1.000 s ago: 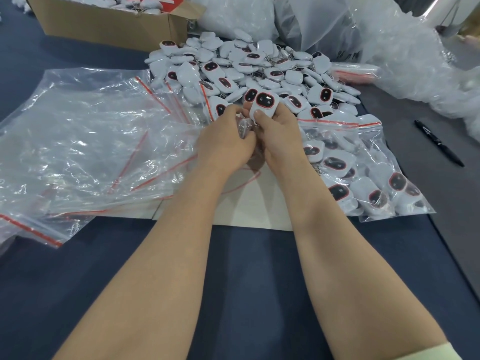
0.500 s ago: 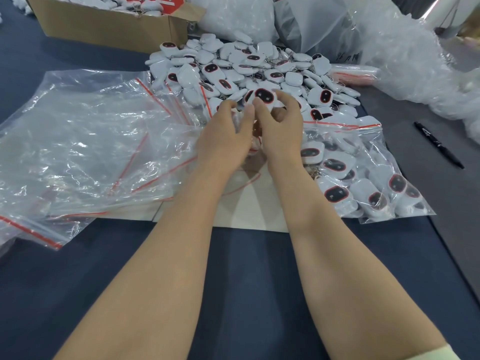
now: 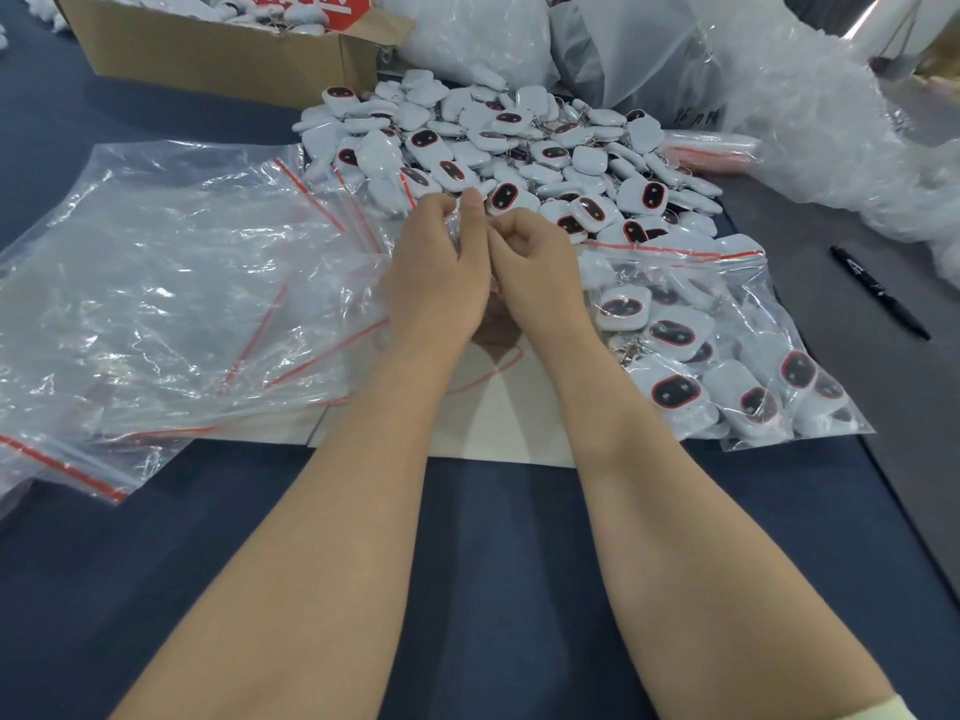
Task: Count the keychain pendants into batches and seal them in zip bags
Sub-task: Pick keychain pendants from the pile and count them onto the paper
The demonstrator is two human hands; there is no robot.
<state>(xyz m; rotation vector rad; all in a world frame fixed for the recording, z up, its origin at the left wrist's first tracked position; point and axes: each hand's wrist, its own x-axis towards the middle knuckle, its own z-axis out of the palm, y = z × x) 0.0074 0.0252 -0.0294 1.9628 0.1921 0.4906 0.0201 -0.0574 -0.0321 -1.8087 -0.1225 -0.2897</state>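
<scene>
A heap of white keychain pendants (image 3: 545, 153) with dark, red-rimmed faces lies at the far middle of the table. My left hand (image 3: 436, 275) and my right hand (image 3: 537, 272) meet at the heap's near edge. The left hand's fingers and thumb curl around a small bunch of pendants, mostly hidden under the palm. The right hand's fingers are curled against the left thumb, with nothing visible in them. A zip bag filled with pendants (image 3: 727, 356) lies just to the right. Empty zip bags (image 3: 166, 283) with red seals are spread out on the left.
A white sheet (image 3: 498, 428) lies under my wrists on the dark blue table. An open cardboard box (image 3: 223, 54) stands at the back left. Crumpled plastic wrap (image 3: 810, 127) fills the back right. A black marker (image 3: 878, 291) lies on the right.
The pendant my right hand held up is no longer in its fingers. Both hands have reached slightly further towards the heap, and the right hand's fingers have curled in.
</scene>
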